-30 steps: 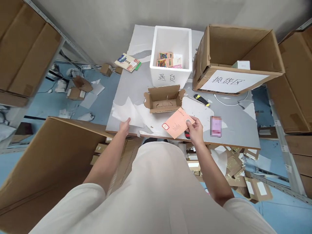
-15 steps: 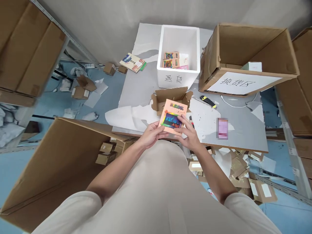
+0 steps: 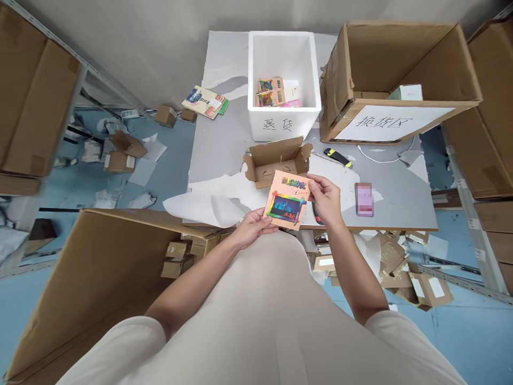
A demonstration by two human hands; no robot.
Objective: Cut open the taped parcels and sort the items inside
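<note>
An orange booklet (image 3: pixel 287 200) with a rainbow-framed dark picture on its cover is held face up above the table's front edge. My left hand (image 3: pixel 255 229) grips its lower left corner, thumb on the cover. At the upper right corner, my right hand (image 3: pixel 326 199) pinches it between thumb and fingers. Just behind the booklet lies an opened small cardboard box (image 3: pixel 276 163), partly covered by it. Part of a red and black object (image 3: pixel 318 215) shows beside the booklet, its kind hard to tell.
A white foam box (image 3: pixel 284 124) holds several similar booklets. To its right stands a large carton (image 3: pixel 336 101) with a written sign. A yellow and black utility knife (image 3: pixel 337 158), a pink blurred item (image 3: pixel 364 199) and stacked books (image 3: pixel 204 101) lie on the table. A big open carton (image 3: pixel 96 278) stands left.
My right hand has slid from the booklet's lower right side up to its top right corner, uncovering the picture. The left hand keeps its hold. The view has shifted slightly.
</note>
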